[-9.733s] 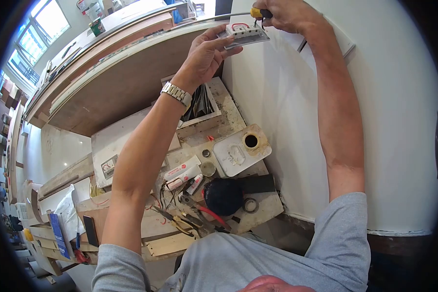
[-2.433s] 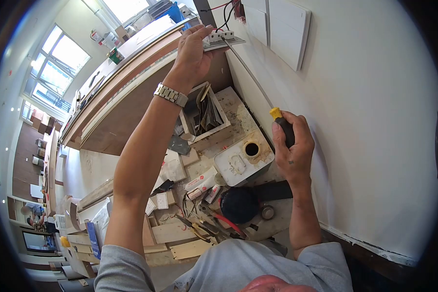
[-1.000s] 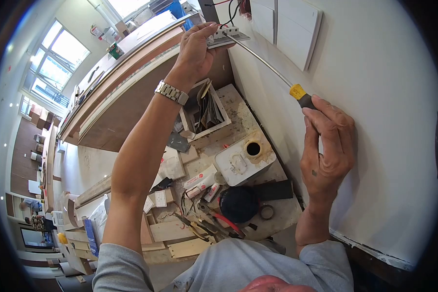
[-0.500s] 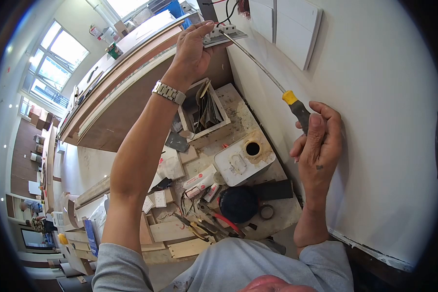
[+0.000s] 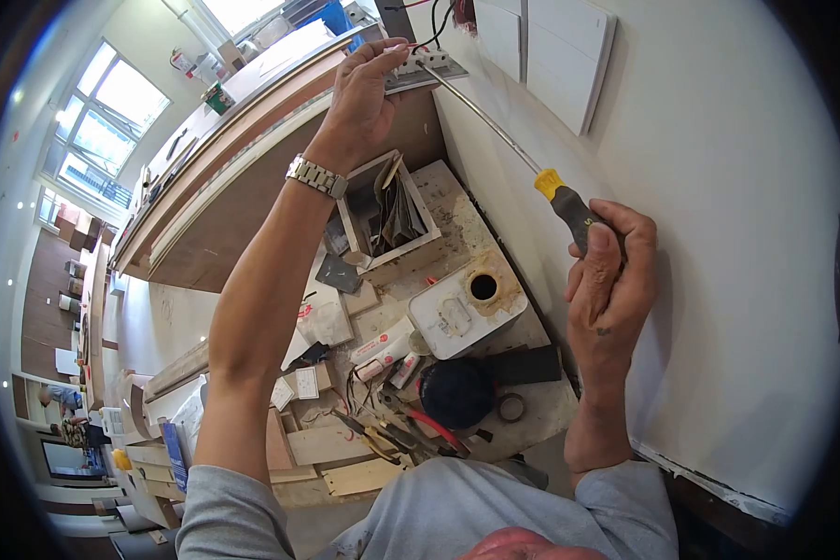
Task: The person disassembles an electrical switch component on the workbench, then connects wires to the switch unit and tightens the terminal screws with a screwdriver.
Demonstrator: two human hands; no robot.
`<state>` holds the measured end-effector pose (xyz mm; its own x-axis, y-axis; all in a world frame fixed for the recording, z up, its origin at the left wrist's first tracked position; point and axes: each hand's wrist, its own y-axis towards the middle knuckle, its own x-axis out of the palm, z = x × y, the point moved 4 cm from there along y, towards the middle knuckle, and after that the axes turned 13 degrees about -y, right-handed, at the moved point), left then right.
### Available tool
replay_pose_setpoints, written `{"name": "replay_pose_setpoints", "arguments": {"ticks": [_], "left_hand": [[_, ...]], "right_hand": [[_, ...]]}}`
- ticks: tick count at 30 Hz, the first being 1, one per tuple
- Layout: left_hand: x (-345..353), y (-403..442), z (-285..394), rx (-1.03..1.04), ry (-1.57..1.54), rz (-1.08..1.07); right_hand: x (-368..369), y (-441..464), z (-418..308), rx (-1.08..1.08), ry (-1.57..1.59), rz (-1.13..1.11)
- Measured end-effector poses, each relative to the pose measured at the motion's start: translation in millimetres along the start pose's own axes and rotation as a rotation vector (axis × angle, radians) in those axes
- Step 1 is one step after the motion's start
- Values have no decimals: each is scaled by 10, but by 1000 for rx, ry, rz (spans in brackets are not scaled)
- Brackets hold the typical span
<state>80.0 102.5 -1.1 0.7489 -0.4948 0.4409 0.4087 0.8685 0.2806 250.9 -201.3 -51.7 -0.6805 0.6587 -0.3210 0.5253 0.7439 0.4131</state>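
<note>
My left hand (image 5: 369, 89) grips a wall switch plate (image 5: 427, 73) by its edge, with the white terminal side turned up. Black and red wires (image 5: 436, 28) run from the wall into its terminals. A screwdriver (image 5: 499, 133) with a yellow and black handle is held in my right hand (image 5: 611, 266), fingers closed around the handle. The tip of its long shaft meets the terminal block on the plate; the exact screw is too small to make out. A metal watch (image 5: 316, 175) is on my left wrist.
Two mounted white switch plates (image 5: 569, 56) are on the wall to the right. Below lie a wooden box (image 5: 411, 247) of sanding sheets, a tin can (image 5: 453, 322), a dark cap (image 5: 457, 392), pliers (image 5: 429, 420) and wood scraps. A wooden counter (image 5: 243, 154) stands at left.
The switch plate and my left hand have shifted slightly left. The screwdriver handle has turned a little in my right hand and moved slightly up and left, its tip still at the terminals.
</note>
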Motion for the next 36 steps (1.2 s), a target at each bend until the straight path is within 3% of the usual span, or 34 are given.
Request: {"name": "replay_pose_setpoints", "arguments": {"ticks": [3,4,6,9,12,15,17,21,29,36], "left_hand": [[-30,42,31,-6,18,30],[-44,68,29,6,23,37],[-61,84,-6,-1,7,20],[-87,63,-53,-8,-17,11],[-69,62,-20,2,-16,25],[-42,47,43,-5,4,24],[-4,16,29,-21,18,9],[-14,18,7,-9,-29,21],[44,-69,58,-42,-64,-133],[-11,-175,113,-60,153,-311]], "right_hand": [[-23,12,-160,-51,2,29],[-59,21,-235,-303,-175,105],[-84,-8,-287,-557,-353,182],[-46,-42,-159,-511,-428,161],[17,10,-26,-196,-298,66],[10,-6,-297,-488,-409,233],[15,-31,-250,-522,-316,169],[47,-49,-121,-373,-246,127],[49,-48,-127,-345,-254,127],[22,-18,-132,-318,-240,121]]}}
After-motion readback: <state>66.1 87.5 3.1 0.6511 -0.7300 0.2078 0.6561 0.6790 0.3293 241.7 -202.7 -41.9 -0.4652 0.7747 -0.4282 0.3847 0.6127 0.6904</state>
